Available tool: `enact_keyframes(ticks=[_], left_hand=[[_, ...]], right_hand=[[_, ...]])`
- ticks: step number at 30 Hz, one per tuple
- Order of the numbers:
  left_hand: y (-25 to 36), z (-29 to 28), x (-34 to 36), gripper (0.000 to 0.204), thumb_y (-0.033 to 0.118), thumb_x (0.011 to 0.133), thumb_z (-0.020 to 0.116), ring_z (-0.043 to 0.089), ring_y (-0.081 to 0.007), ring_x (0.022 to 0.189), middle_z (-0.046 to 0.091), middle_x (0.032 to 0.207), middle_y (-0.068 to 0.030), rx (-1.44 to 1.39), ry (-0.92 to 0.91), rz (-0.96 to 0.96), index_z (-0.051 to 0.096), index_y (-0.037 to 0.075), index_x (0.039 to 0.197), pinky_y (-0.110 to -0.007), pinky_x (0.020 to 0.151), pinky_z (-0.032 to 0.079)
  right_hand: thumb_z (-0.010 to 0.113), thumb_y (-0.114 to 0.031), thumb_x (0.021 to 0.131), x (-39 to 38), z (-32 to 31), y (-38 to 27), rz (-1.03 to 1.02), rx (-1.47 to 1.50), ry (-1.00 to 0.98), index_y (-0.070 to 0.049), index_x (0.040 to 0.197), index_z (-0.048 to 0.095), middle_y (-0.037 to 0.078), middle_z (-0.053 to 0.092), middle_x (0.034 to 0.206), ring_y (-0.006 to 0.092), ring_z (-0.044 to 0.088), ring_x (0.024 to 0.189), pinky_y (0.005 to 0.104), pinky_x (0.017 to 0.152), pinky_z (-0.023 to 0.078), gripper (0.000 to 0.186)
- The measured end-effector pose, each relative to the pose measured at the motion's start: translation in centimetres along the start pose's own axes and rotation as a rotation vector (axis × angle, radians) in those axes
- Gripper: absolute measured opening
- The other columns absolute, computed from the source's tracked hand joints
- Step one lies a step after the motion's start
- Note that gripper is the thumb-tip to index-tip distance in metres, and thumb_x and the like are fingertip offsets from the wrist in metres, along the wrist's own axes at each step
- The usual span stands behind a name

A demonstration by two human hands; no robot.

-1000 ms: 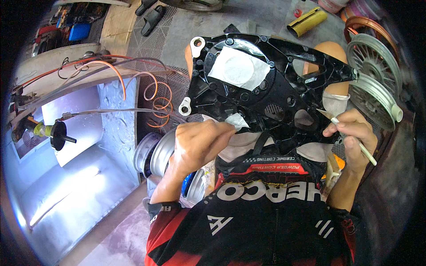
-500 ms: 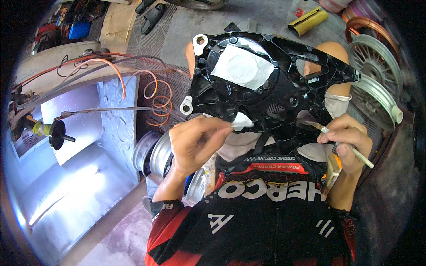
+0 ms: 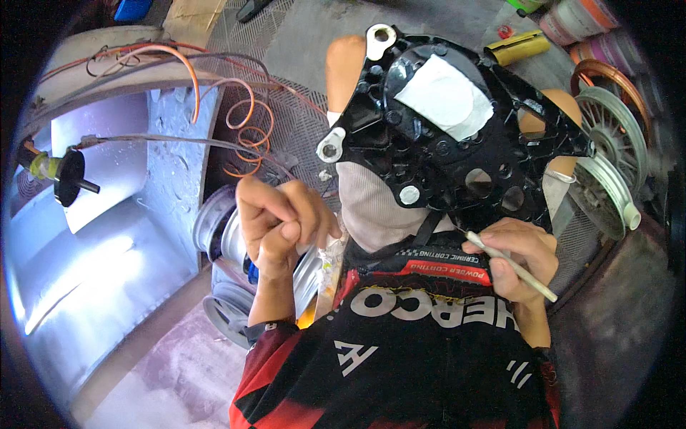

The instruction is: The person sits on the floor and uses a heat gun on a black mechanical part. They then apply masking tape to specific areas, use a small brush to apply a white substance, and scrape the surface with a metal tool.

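- We look down into a workshop, where wheels [image 3: 611, 125] stand close together at the right and a grey spoked rim [image 3: 227, 318] lies at the left.
- Beside us, a brightly lit booth [image 3: 179, 154] with pale, smudged walls fills the left, and a coiled orange hose [image 3: 255, 137] hangs near it.
- We see large tubs [image 3: 579, 21] on the far floor and a black machine part [image 3: 429, 166] across the seated worker's lap.

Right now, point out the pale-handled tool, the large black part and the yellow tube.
Pale-handled tool [image 3: 529, 277]: head view, on its handle.
Large black part [image 3: 464, 159]: head view, on its broad face.
Yellow tube [image 3: 520, 50]: head view, on its side.
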State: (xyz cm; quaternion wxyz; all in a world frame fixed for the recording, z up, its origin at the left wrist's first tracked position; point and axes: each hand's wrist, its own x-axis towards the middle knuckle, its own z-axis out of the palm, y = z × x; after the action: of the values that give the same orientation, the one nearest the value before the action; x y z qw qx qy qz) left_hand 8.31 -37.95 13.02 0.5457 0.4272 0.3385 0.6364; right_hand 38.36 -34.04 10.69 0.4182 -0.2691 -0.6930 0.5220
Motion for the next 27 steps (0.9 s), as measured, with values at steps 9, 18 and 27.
enact_keyframes(ticks=[9, 18, 27], left_hand=[[-2.2, -3.0, -3.1, 0.048, 0.042, 0.093, 0.059, 0.032, -0.0084, 0.049, 0.042, 0.062, -0.0022, 0.154, 0.094, -0.178, 0.060, -0.005, 0.081, -0.027, 0.044, 0.021], [-3.6, -3.2, -3.3, 0.042, 0.039, 0.091, 0.063, 0.041, -0.0098, 0.053, 0.052, 0.061, -0.0019, 0.296, 0.092, -0.106, 0.062, -0.001, 0.077, -0.027, 0.049, 0.028], [-4.1, -3.2, -3.4, 0.042, 0.036, 0.090, 0.067, 0.034, -0.0105, 0.052, 0.039, 0.067, -0.0041, 0.245, 0.097, -0.114, 0.052, -0.001, 0.077, -0.026, 0.045, 0.026]], right_hand=[[0.064, -0.001, 0.083, 2.3, 2.1, 0.3, -0.056, -0.174, -0.150, 0.005, 0.095, 0.064, 0.017, 0.070, 0.076, 0.0284, 0.072, 0.067, 0.0392, 0.065, 0.059, 0.014], [0.064, 0.003, 0.081, 2.3, 2.7, 0.8, -0.017, -0.191, -0.132, 0.006, 0.095, 0.065, 0.019, 0.070, 0.073, 0.0275, 0.072, 0.066, 0.0394, 0.064, 0.059, 0.014], [0.065, 0.001, 0.079, 2.5, 2.7, 0.7, -0.004, -0.240, -0.136, 0.004, 0.095, 0.066, 0.017, 0.071, 0.074, 0.0264, 0.072, 0.065, 0.0375, 0.063, 0.059, 0.017]])
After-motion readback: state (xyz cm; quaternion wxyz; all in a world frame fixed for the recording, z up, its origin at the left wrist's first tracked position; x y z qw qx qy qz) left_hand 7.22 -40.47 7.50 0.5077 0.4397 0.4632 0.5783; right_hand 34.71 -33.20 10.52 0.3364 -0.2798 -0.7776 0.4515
